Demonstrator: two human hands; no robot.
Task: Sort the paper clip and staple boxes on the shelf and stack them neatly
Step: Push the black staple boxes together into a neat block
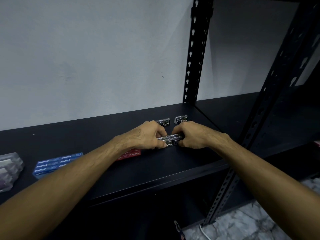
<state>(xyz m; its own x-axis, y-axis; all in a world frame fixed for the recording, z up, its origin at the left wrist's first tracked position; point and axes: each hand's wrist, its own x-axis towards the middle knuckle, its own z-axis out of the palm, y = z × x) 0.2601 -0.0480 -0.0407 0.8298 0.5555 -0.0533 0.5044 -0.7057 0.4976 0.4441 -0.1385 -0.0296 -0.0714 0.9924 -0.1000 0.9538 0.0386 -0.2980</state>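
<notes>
Both hands (170,135) gripping black staple boxes (170,140)

Two bare forearms reach in from the lower edge, no sleeves in view; the left hand (147,135) and right hand (192,135) wear no gloves, rings or watch; veins and tendons stand out across both backs.

The shelf (173,163) at the centre of the frame looks like matt black board, smooth with a faint sheen. Its uprights (195,54) on the right are black-painted perforated metal. The black staple boxes (170,140), the red (132,154) and the blue (57,163) are printed card, slightly glossy. Far left, clear plastic boxes (9,168) glint. The wall (86,58) is matt painted plaster.
</notes>
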